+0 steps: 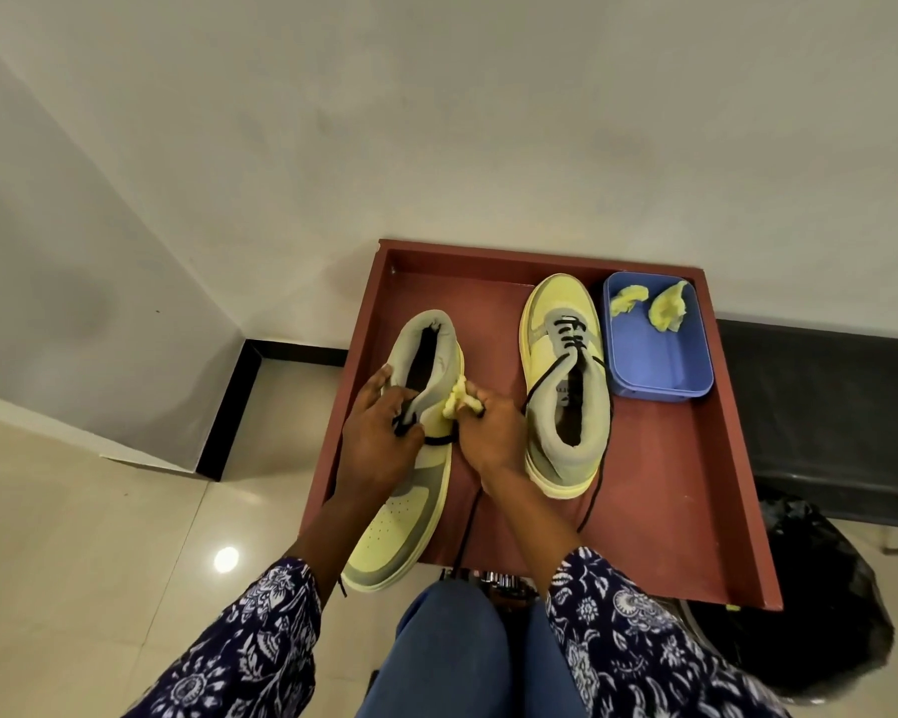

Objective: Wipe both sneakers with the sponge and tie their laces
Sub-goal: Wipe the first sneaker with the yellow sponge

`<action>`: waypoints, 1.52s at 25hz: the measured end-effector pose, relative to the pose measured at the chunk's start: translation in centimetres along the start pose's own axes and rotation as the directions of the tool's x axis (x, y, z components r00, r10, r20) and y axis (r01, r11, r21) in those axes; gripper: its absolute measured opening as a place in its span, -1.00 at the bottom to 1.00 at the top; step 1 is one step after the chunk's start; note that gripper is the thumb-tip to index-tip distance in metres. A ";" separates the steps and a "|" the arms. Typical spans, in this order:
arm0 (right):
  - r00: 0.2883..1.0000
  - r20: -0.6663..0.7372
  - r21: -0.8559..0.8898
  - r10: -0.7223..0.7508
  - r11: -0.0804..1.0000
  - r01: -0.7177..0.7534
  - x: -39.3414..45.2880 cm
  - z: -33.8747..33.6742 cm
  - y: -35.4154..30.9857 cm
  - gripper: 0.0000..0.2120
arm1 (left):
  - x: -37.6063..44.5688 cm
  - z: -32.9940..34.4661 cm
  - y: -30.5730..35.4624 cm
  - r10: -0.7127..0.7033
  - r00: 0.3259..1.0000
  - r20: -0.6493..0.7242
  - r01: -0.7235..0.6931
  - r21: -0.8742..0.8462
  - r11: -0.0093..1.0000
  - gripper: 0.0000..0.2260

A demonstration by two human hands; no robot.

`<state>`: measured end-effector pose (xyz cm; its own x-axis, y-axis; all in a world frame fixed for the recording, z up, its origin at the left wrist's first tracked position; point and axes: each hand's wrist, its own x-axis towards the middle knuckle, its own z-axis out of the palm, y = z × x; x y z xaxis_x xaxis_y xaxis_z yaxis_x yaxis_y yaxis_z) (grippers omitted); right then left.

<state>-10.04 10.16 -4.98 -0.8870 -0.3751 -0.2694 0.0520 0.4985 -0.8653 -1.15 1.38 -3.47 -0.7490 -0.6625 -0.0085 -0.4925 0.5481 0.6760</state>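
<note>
Two yellow-and-grey sneakers with black laces lie on a reddish-brown tray (659, 500). The left sneaker (410, 515) points its toe toward me and overhangs the tray's near-left edge. My left hand (379, 443) grips it around the tongue and collar. My right hand (488, 432) pinches a crumpled yellow sponge piece (460, 399) against that sneaker's right side near the collar. The right sneaker (566, 386) stands toe away from me, its laces loose and trailing over the tray.
A blue plastic tub (659, 365) at the tray's far right holds two more yellow sponge scraps (667, 305). A black bag (820, 603) sits on the floor to the right. White walls rise behind and to the left; glossy beige floor tiles lie left.
</note>
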 end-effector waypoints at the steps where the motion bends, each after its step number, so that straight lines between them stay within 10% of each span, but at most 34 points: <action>1: 1.000 0.026 0.002 0.004 1.000 -0.004 -0.3 0.3 0.4 -0.65 | -0.1 0.1 -0.2 0.007 1.000 -0.006 -0.007 0.003 1.000 -0.69; 17: 0.985 -0.066 0.047 0.158 0.987 -0.155 2.5 1.3 0.0 -0.73 | -1.4 1.7 -1.1 0.072 0.982 -0.172 -0.089 -0.091 0.992 -0.92; 29: 0.993 -0.115 0.249 -0.035 0.967 0.062 -2.9 2.8 0.4 -0.71 | -1.4 1.9 -0.7 0.022 0.984 -0.177 -0.044 -0.124 0.991 -0.80; 38: 0.980 -0.193 0.010 -0.038 0.999 0.041 0.2 2.5 -0.6 -0.74 | -1.3 1.7 -0.9 0.047 0.985 -0.166 -0.068 -0.127 0.989 -0.88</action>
<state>-9.09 7.80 -5.59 -0.9603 -0.2357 -0.1490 0.0200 0.4748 -0.8799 -0.52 2.63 -5.29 -0.6872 -0.7118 0.1454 -0.3797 0.5225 0.7634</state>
